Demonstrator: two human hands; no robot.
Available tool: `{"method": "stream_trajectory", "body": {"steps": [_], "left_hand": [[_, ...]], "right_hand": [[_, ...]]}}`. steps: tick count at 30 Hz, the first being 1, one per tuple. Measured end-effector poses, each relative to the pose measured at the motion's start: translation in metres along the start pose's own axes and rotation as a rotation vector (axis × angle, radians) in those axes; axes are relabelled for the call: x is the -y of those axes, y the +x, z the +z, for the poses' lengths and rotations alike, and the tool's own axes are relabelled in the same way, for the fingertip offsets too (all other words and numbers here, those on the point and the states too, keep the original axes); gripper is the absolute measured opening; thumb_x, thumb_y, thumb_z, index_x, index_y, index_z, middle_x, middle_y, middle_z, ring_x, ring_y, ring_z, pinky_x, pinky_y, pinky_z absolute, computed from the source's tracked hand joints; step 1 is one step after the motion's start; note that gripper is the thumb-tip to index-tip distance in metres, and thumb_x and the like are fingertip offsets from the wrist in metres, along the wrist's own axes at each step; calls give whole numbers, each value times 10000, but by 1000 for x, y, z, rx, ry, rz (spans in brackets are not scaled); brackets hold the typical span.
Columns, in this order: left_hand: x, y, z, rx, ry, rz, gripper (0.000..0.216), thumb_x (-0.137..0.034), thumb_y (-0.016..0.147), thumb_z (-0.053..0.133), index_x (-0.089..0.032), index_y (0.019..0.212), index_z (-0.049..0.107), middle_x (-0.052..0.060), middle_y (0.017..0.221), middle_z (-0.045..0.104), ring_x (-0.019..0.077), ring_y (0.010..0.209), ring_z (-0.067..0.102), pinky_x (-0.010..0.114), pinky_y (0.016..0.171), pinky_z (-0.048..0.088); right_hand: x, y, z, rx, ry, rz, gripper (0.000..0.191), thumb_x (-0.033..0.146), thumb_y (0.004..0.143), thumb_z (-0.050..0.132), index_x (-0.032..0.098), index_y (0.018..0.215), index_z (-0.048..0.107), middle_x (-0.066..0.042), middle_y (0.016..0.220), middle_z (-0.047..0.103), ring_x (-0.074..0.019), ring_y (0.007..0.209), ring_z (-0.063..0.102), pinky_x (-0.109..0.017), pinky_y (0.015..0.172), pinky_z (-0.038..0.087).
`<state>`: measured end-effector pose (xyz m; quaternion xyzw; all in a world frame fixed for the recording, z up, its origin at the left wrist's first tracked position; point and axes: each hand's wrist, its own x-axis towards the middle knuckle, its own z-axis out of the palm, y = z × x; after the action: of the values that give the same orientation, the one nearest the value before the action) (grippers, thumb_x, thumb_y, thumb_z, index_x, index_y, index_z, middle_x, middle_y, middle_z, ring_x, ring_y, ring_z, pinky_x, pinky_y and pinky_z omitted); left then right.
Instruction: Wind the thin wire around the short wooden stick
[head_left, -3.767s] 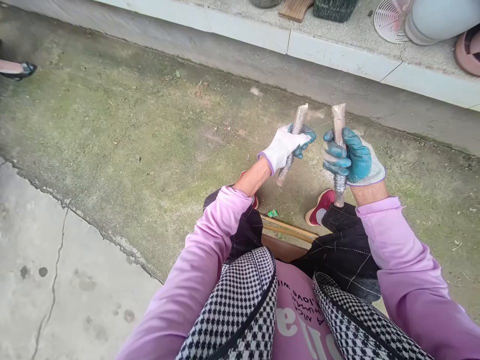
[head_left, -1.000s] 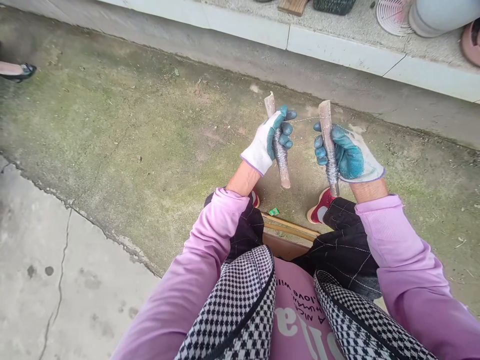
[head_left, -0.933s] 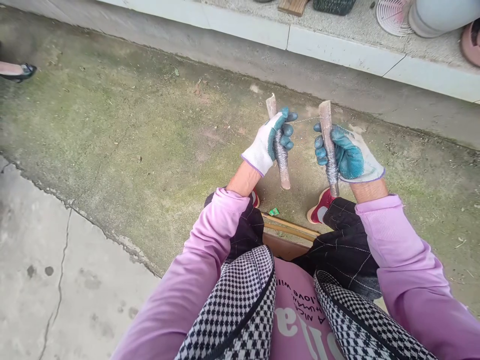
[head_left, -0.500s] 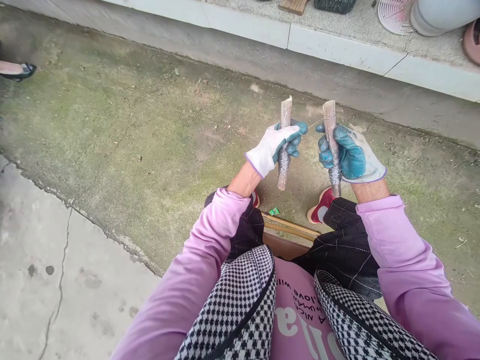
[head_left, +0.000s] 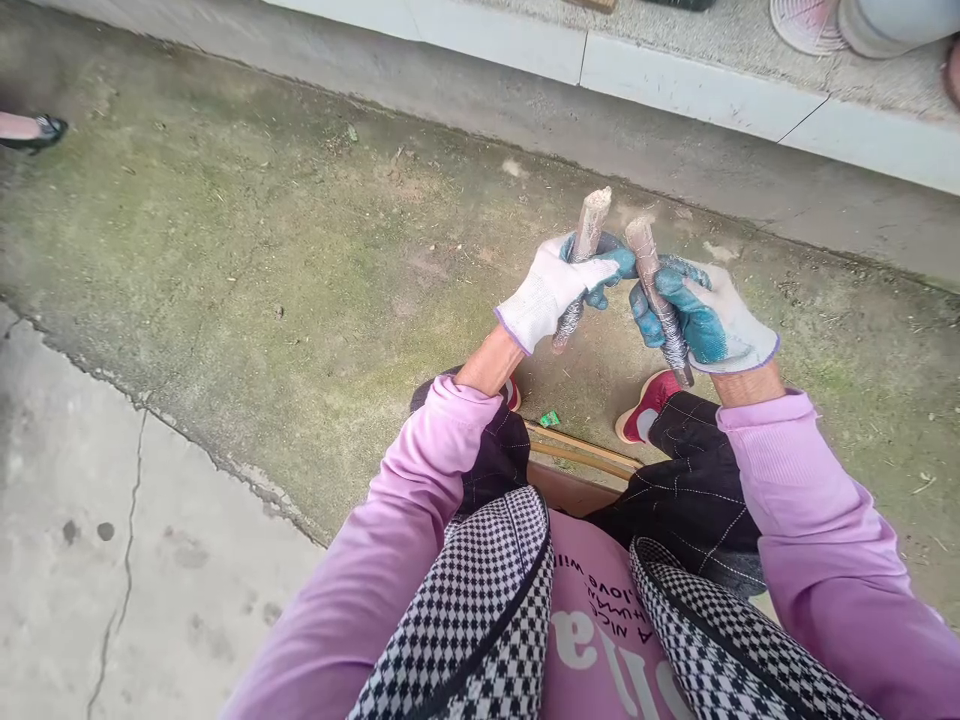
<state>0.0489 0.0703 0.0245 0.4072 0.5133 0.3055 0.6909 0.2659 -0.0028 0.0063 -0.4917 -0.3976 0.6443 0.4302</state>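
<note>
My left hand (head_left: 559,285), in a white glove with a teal palm, is closed around a short wooden stick (head_left: 591,222). Silvery wire is wound about the lower half of that stick, and its pale cut end points up. In my right hand (head_left: 712,305), gloved the same way, is a second wooden stick (head_left: 643,248) with wire (head_left: 673,340) wrapped low on it. The two sticks lean towards each other at the top, and their tops are apart. My left fingertips reach close to the right stick; whether they touch it I cannot tell.
Along the top runs a raised ledge (head_left: 510,40) with a white tiled edge, holding a white bucket (head_left: 892,22) and a round woven-looking mat (head_left: 810,22). A small green wrapper (head_left: 550,419) lies between my shoes. Another person's foot (head_left: 34,132) shows at far left.
Both hands have come closer together. The sticks, nearly upright before, now tilt towards each other at the top. A thin strand of wire seen between the hands before is hard to make out now.
</note>
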Motion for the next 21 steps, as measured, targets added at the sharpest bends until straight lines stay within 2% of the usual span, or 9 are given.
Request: {"method": "stream_trajectory", "body": {"steps": [6, 12, 16, 21], "left_hand": [[4, 3, -3, 43, 51, 20, 424, -377, 925, 1149, -193, 1054, 789, 23, 831, 781, 221, 775, 807, 410, 833, 773], [9, 4, -4, 78, 185, 70, 325, -307, 938, 1075, -190, 1026, 785, -5, 805, 752, 208, 753, 804, 345, 768, 736], [10, 1, -4, 122, 213, 103, 297, -308, 935, 1040, -190, 1043, 790, -15, 813, 758, 212, 789, 816, 337, 788, 741], [5, 0, -4, 124, 116, 14, 274, -289, 977, 996, -174, 1119, 792, 35, 870, 799, 241, 840, 843, 410, 876, 776]], "right_hand": [[6, -1, 1, -10, -85, -28, 491, 765, 952, 1075, 333, 1056, 865, -32, 837, 802, -218, 614, 634, -376, 497, 558], [5, 0, 4, -15, -102, -79, 504, 734, 966, 1088, 304, 1003, 826, -35, 862, 800, -175, 585, 587, -350, 471, 534], [2, 1, 6, -14, -46, -58, 524, 758, 975, 1056, 313, 1051, 788, -27, 850, 782, -185, 572, 591, -338, 429, 496], [1, 0, 9, -30, 17, -66, 557, 788, 957, 1051, 312, 1071, 785, 9, 806, 744, -156, 526, 532, -309, 411, 440]]}}
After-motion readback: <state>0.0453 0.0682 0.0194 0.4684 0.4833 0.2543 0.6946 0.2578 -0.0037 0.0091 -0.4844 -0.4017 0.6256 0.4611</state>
